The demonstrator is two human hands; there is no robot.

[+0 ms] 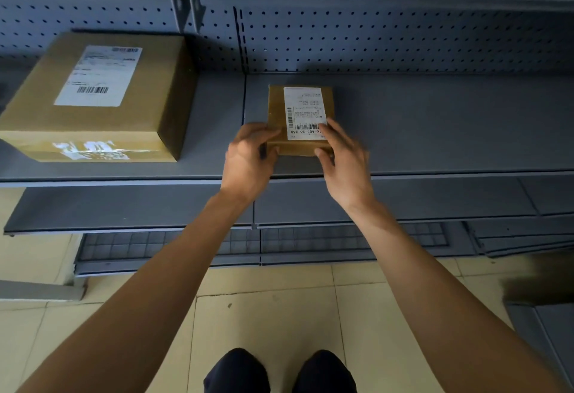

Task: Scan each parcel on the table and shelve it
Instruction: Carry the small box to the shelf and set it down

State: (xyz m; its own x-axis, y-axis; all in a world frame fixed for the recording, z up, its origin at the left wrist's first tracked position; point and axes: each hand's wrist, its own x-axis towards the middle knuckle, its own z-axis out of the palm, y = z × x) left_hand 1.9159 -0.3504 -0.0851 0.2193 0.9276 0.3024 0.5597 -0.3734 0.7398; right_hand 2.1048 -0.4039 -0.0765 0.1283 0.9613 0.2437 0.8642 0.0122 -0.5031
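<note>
— So, going from the left, what is sitting on the shelf (435,131)?

— A large box (96,97) is resting at the left end, label up. The small parcel (299,119) is lying mid-shelf, well apart from it.

— And the hands?

— The left hand (248,159) is gripping its near left corner, fingers curled; the right hand (344,156) is pinching the near right edge, thumb underneath.

— Handling?

— It is looking light and stiff, plain cardboard; taking it by the two short sides seems safest.
</note>
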